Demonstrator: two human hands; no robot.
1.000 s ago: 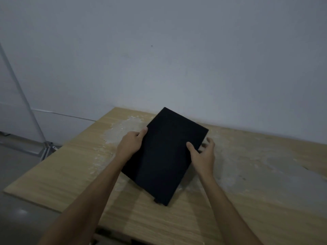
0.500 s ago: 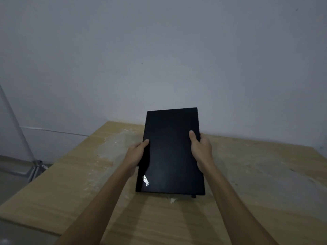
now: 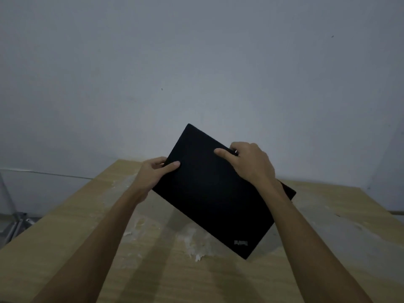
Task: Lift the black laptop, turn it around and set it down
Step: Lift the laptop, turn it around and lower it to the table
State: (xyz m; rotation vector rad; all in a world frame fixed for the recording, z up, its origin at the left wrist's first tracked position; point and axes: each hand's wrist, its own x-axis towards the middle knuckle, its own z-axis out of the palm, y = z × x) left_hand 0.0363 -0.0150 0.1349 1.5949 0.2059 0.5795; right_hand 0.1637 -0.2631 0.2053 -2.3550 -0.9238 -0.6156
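The closed black laptop (image 3: 214, 191) hangs in the air above the wooden table (image 3: 65, 248), tilted with one corner up against the wall and its logo corner low at the right. My left hand (image 3: 153, 173) grips its left edge, thumb on the lid. My right hand (image 3: 251, 162) clamps its far right edge, thumb on top and fingers behind. Part of the laptop's right side is hidden behind my right forearm.
The table top carries whitish smears and flakes (image 3: 192, 243) in its middle and right part. A plain grey wall (image 3: 196, 73) stands right behind the table. At the far left, a metal frame (image 3: 15, 224) rises from the floor.
The laptop has risen off the table and turned clockwise, from lying angled to upright to a diagonal with the logo at lower right. Both hands kept hold; my right hand moved up.
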